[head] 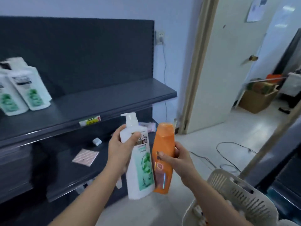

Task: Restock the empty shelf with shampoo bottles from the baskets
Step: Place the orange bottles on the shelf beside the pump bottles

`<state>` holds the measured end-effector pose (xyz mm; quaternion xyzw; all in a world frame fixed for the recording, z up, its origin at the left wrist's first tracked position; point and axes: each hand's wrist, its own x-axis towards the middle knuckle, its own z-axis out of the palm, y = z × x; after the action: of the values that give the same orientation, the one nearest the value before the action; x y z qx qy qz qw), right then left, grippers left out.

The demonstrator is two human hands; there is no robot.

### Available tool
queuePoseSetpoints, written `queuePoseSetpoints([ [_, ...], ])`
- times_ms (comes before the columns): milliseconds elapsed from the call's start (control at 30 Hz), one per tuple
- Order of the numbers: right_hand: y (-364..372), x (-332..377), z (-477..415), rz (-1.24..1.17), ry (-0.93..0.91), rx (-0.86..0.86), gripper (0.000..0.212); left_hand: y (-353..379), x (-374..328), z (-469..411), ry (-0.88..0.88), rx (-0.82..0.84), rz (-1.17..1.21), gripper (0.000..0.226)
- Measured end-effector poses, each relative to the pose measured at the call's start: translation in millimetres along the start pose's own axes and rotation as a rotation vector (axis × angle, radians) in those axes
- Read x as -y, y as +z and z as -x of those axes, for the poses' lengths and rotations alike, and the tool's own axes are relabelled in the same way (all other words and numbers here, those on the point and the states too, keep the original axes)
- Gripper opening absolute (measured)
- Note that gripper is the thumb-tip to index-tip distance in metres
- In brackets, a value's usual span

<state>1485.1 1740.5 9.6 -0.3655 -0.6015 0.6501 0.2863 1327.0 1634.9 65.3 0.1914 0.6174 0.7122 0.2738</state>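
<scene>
L hand [118, 147]: fingers & thumb wrapped round upper body of white pump bottle [143, 170] w/ green label. R hand [180, 160]: clamped on mid-body of orange bottle [164, 139]. Both bottles held in air, slightly tilted, side by side & touching, in front of dark shelf [105, 100]. Shelf, L end: group of matching white bottles [31, 90], standing. Lower R: pale slotted basket [236, 191] near R forearm. Background: open door [228, 70]; cardboard box [255, 100] beyond.
</scene>
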Motion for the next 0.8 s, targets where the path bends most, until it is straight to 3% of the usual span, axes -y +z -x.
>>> queuePoseSetpoints([
  [133,62,30,-17,0.018,-0.079,0.155,0.069,-57,-34,-12,0.041,-0.046,-0.088,0.084],
  [267,121,59,-31,0.008,-0.110,0.280,0.054,-114,-69,-25,0.090,-0.109,-0.095,0.072],
  [433,196,93,-49,0.026,-0.192,0.355,0.039,-188,-110,-48,0.178,-0.138,-0.012,0.079],
  [800,328,143,-103,0.016,-0.299,0.380,0.040,-314,-175,-114,0.349,-0.093,-0.051,0.067],
])
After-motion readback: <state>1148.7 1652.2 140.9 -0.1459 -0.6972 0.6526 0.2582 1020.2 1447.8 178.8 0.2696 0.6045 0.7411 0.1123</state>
